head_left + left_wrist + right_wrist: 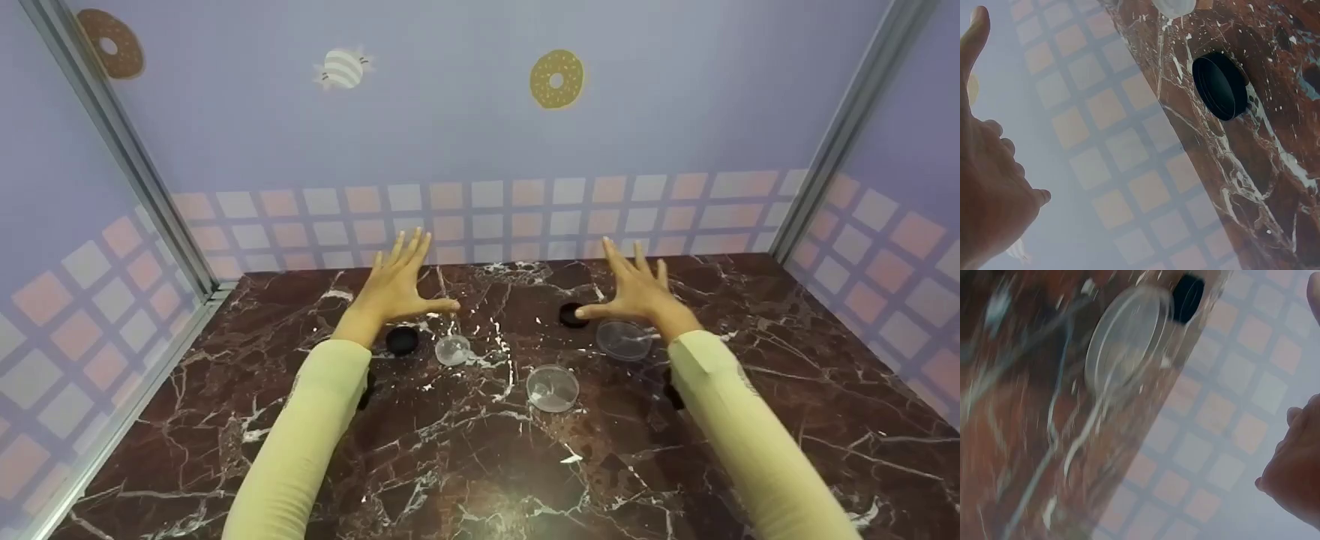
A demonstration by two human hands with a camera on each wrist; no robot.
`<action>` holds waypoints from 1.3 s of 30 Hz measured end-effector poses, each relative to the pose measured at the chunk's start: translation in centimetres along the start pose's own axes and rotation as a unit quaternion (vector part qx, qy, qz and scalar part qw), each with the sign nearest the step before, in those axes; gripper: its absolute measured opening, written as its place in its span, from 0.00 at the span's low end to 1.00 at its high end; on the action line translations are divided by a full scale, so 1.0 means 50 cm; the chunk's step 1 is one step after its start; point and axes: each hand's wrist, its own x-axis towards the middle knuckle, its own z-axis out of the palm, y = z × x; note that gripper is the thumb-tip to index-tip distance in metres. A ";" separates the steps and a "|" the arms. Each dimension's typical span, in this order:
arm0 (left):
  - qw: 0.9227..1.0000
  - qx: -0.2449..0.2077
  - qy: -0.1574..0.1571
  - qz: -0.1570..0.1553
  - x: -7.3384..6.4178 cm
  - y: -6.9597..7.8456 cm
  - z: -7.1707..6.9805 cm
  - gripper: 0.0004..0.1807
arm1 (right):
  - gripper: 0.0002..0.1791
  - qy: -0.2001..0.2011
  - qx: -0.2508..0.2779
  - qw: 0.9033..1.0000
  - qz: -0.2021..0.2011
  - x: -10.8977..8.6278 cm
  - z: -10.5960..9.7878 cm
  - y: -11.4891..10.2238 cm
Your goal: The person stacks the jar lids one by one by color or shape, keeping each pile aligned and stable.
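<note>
My left hand is held out over the marble table with its fingers spread and holds nothing. Nearest to it are a black round lid-like piece and a small clear round container. The left wrist view shows the black piece as hollow with a raised rim. Also spread and holding nothing, my right hand overlaps another black round piece with its thumb in the head view. Below that hand sits a clear shallow round dish. A second clear round dish stands between my forearms.
Dark pieces peek out beside my left sleeve and right sleeve, mostly hidden. Tile-patterned panels close off the back and both sides of the marble table, with metal posts at the corners.
</note>
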 end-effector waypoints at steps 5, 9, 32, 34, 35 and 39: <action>0.999 -0.028 0.009 -0.013 -0.011 -0.025 0.003 0.66 | 0.74 0.005 0.052 0.999 -0.008 0.021 0.035 -0.037; 0.997 -0.067 0.022 -0.041 -0.024 -0.049 0.010 0.68 | 0.77 0.009 0.081 0.996 -0.025 0.036 0.062 -0.068; 0.923 -0.349 0.056 -0.152 -0.117 -0.152 0.057 0.64 | 0.75 -0.027 0.300 0.953 -0.032 0.060 0.187 -0.218; 0.915 -0.367 0.060 -0.157 -0.124 -0.159 0.062 0.60 | 0.73 -0.021 0.318 0.947 -0.033 0.068 0.202 -0.234; 0.911 -0.374 0.062 -0.160 -0.128 -0.162 0.065 0.59 | 0.71 -0.021 0.332 0.942 -0.031 0.072 0.209 -0.242; 0.903 -0.389 0.060 -0.173 -0.128 -0.173 0.074 0.53 | 0.63 -0.012 0.350 0.936 -0.034 0.088 0.231 -0.271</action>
